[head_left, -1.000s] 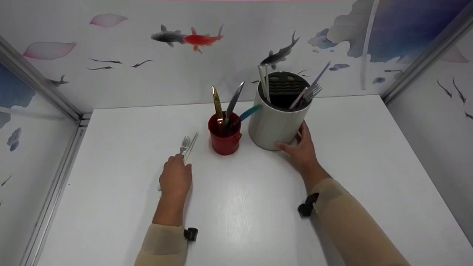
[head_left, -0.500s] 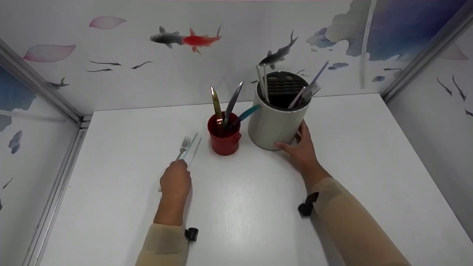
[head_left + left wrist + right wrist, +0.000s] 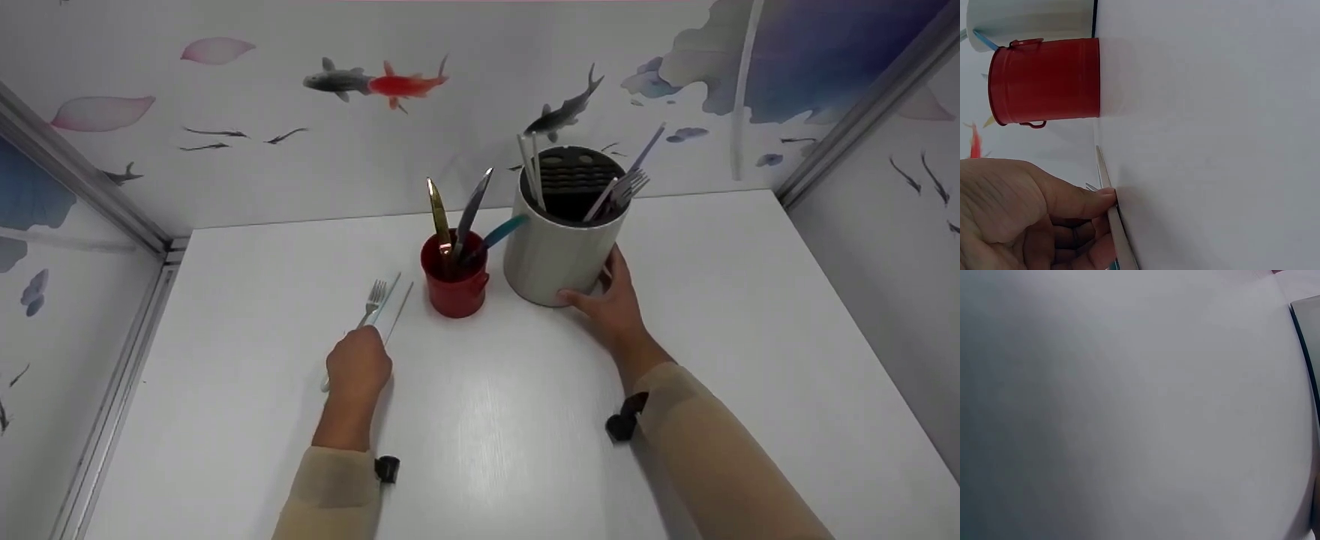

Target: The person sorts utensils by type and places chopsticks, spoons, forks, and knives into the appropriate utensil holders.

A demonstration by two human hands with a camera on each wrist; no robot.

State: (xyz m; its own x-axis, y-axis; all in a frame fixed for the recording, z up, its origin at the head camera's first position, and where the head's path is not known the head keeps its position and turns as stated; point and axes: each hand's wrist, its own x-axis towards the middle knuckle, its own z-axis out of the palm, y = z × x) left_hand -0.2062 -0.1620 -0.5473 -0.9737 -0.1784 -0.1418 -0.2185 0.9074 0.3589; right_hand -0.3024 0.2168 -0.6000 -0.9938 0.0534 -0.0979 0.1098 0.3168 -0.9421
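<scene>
My left hand point(image 3: 358, 367) is curled low over the table at left. In the left wrist view its thumb point(image 3: 1086, 199) pinches a pale chopstick point(image 3: 1121, 239) against the fingers. A fork point(image 3: 374, 298) and a second, bluish stick point(image 3: 391, 289) stick out beyond the knuckles, their lower parts hidden by the hand. My right hand point(image 3: 611, 307) grips the lower right side of a white cylindrical utensil holder point(image 3: 562, 259), thumb in front and fingers behind. White sticks point(image 3: 532, 172), forks point(image 3: 630, 186) and a purple handle point(image 3: 649, 146) rise from its black top.
Between the hands stands a small red bucket point(image 3: 456, 296) holding a gold knife point(image 3: 439, 210), a silver knife point(image 3: 474, 206) and a teal handle point(image 3: 506, 231). A printed wall point(image 3: 262, 172) borders the white table point(image 3: 480, 450) at the back.
My left hand has drawn slightly back and its fingers have curled in. The pale chopstick has come apart from the bluish stick, to its right. My right hand and the holder stay put.
</scene>
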